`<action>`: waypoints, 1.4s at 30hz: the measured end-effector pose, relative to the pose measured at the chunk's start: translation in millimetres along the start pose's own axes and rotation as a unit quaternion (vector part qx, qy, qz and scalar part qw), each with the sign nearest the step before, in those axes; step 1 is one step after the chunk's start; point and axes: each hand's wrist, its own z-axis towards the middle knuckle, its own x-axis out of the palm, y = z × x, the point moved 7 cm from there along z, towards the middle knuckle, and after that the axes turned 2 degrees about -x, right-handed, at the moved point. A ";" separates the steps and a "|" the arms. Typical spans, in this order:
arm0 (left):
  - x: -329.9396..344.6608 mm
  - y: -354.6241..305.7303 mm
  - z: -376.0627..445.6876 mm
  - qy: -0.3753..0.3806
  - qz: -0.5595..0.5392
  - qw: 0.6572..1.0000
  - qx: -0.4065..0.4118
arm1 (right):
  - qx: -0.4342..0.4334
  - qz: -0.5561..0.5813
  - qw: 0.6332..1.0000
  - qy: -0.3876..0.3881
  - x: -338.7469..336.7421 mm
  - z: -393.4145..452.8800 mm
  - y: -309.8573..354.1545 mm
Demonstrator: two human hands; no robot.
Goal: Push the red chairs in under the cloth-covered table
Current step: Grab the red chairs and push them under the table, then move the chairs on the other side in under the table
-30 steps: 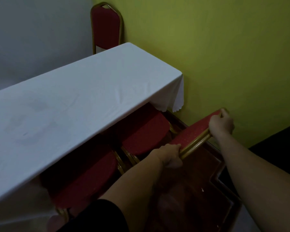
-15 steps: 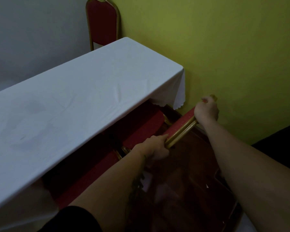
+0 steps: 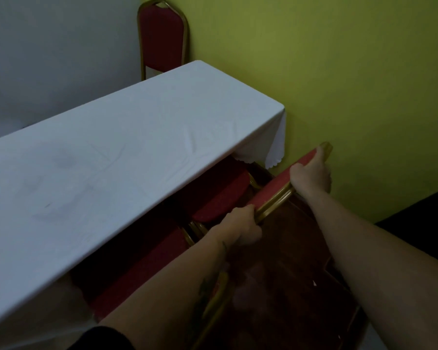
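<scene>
Left hand (image 3: 240, 227) and right hand (image 3: 310, 176) both closed around the gold-framed backrest of a red padded chair (image 3: 276, 188), at four o'clock of the white cloth-covered table (image 3: 111, 157).

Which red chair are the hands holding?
The chair by the green wall: the left hand and right hand grip its backrest. Another chair sits untouched beside it; a third stands behind the table.

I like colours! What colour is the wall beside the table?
Yellow-green wall, clearest in the head view.

Dim, soft-focus view; deep shadow under the table (image 3: 127, 157), wide-angle edge bending.
</scene>
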 end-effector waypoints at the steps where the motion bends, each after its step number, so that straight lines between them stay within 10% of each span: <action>1: -0.3 4.3 -8.6 0.007 -0.008 1.000 0.006 | -0.003 0.011 1.000 0.012 4.7 -18.0 -2.0; 15: 12.1 113.2 -141.4 0.039 0.026 0.999 0.007 | 0.018 0.029 0.961 0.275 57.6 -235.7 -44.8; 24: 30.2 169.1 -261.0 0.117 -0.212 0.969 -0.044 | 0.091 0.183 0.926 0.319 52.0 -337.9 -55.4; 31: 38.4 186.1 -319.0 0.043 0.087 0.995 -0.021 | 0.114 0.277 0.905 0.302 71.1 -387.9 -34.6; 42: 13.8 188.3 -326.8 -0.015 0.112 0.993 -0.023 | 0.092 0.245 0.927 0.267 76.2 -387.1 -5.0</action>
